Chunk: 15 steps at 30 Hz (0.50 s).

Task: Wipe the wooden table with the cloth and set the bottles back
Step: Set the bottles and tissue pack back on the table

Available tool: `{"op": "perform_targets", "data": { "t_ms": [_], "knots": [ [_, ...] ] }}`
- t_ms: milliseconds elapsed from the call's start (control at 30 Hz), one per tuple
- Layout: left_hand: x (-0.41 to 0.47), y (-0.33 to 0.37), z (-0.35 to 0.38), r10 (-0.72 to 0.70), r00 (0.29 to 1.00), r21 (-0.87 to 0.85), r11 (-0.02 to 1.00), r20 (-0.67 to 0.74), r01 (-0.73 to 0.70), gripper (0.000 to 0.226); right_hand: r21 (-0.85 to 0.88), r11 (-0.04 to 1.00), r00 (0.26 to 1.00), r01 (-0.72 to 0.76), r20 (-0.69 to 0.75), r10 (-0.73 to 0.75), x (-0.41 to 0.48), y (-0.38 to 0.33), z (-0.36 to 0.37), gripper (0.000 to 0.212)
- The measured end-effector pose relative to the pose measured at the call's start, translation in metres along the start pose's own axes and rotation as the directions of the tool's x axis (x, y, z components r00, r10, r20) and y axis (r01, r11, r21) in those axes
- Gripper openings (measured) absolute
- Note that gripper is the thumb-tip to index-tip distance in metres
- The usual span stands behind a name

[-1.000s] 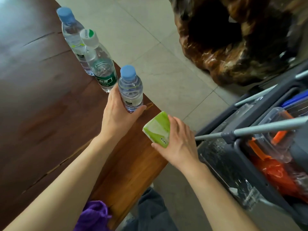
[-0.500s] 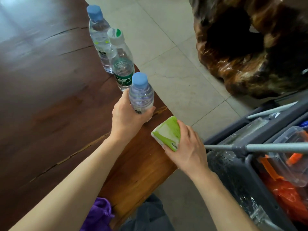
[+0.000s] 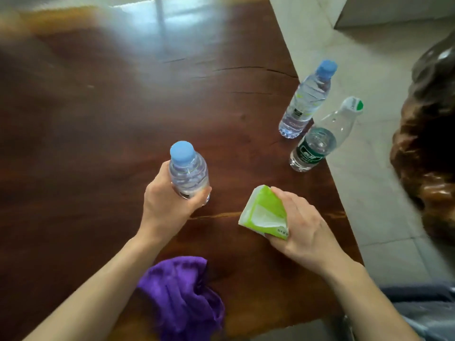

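The left hand [image 3: 170,205] is curled around the lower body of a small blue-capped bottle [image 3: 188,172], fingers closed on it, thumb on the near side; the bottle stands upright in the grip over the table [image 3: 98,143], and whether its base touches the wood cannot be told. The right hand [image 3: 305,230] is closed on a green-and-white tissue pack [image 3: 264,212], which sticks out from the fingers toward the held bottle; the pack sits above the table surface, just beside that bottle and apart from it. The purple cloth [image 3: 182,296] lies crumpled on the table near its front edge, below the left forearm and between the two arms, touched by neither hand. Two more bottles stand near the table's right edge, well beyond the right hand: a taller blue-capped one [image 3: 302,104] farther back, and a green-labelled one with a white-and-green cap [image 3: 317,141] just in front of it, close to the edge. The two stand close together; contact between them cannot be told. Past the table's right edge is pale tiled floor [image 3: 369,168].
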State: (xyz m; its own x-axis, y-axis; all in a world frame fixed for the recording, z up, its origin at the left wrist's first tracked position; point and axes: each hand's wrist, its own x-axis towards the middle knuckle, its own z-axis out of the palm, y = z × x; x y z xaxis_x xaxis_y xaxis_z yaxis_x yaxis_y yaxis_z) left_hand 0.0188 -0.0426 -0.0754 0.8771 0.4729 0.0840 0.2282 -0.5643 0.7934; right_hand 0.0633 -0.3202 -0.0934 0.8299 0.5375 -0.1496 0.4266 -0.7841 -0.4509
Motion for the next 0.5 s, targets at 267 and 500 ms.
{"op": "perform_targets", "data": {
  "t_ms": [267, 500],
  "knots": [
    [0.034, -0.048, -0.050, -0.056, 0.987, -0.008, 0.998, -0.150, 0.055, 0.059, -0.058, 0.954, 0.953, 0.294, 0.091, -0.288, 0.125, -0.053, 0.002, 0.095],
    [0.054, -0.072, -0.056, -0.082, 0.979, -0.010, 0.997, -0.188, 0.082, 0.061, -0.146, 0.904, 0.905, 0.402, 0.212, -0.368, 0.191, -0.072, 0.010, 0.097]
  ]
}}
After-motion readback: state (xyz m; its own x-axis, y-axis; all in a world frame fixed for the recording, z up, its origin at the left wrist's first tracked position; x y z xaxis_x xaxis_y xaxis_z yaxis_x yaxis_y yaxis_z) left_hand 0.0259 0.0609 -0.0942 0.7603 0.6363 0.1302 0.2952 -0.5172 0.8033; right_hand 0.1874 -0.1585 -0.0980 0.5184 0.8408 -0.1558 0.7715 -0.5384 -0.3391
